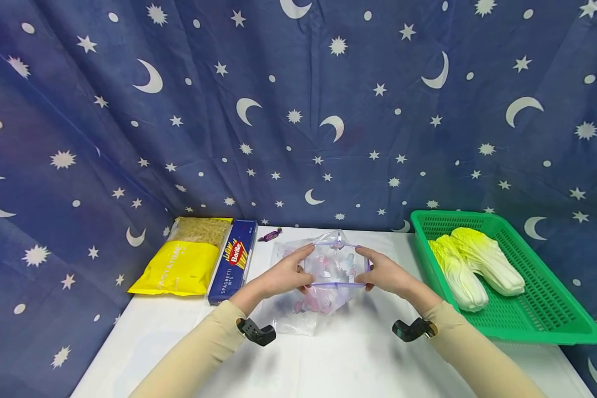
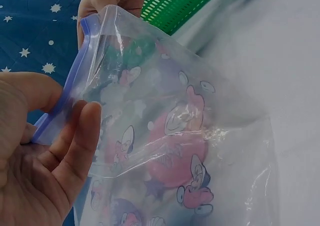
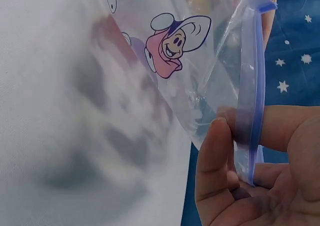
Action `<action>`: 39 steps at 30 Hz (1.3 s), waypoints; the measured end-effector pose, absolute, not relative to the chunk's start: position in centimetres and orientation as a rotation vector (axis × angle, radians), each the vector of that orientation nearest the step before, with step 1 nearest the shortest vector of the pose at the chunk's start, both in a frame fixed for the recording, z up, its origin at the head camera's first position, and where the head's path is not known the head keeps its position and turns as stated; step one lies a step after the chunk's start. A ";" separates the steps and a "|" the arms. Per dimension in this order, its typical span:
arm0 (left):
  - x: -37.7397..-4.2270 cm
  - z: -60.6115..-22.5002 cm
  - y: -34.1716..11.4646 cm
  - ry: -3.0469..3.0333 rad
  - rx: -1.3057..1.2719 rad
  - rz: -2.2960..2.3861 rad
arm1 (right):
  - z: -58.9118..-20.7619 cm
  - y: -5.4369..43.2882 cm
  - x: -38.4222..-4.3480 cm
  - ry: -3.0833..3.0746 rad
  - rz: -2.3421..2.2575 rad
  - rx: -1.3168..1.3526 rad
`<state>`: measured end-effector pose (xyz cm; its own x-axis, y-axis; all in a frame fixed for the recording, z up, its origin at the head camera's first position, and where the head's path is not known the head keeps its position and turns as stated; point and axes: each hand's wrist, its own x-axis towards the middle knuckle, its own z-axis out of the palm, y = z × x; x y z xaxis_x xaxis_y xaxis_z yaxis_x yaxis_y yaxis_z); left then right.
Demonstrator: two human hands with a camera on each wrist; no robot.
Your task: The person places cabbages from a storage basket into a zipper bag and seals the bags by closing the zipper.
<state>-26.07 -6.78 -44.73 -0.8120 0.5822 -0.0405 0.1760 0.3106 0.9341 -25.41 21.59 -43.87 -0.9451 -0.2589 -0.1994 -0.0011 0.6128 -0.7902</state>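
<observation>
A clear zip bag (image 1: 323, 298) with a purple zip strip and printed pink cartoon figures is held up over the white table, its mouth spread apart towards me. My left hand (image 1: 284, 272) pinches the left side of the mouth between thumb and fingers; in the left wrist view the thumb lies on one side of the purple strip (image 2: 75, 81) and the fingers on the other. On the right side, my right hand (image 1: 387, 271) pinches the rim the same way, and the right wrist view shows its thumb and fingertips gripping the plastic by the strip (image 3: 258, 81).
Clear plastic (image 1: 293, 326) lies flat beneath the bag. To the left are a yellow pasta bag (image 1: 179, 268) and a blue spaghetti box (image 1: 232, 262); a purple-wrapped candy (image 1: 270, 235) lies behind. At right, a green basket (image 1: 552, 287) holds two napa cabbages (image 1: 490, 262). A starry curtain (image 1: 298, 110) hangs behind.
</observation>
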 end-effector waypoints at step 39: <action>-25.4 -45.6 -5.0 2.138 0.661 1.582 | -36.0 34.9 -23.9 2.481 -1.360 -0.248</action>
<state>-25.43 -4.96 -45.55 -0.8092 0.5864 -0.0371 0.1360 0.2484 0.9591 -23.94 34.89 -36.04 -0.9399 -0.2915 -0.1778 -0.0068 0.5367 -0.8438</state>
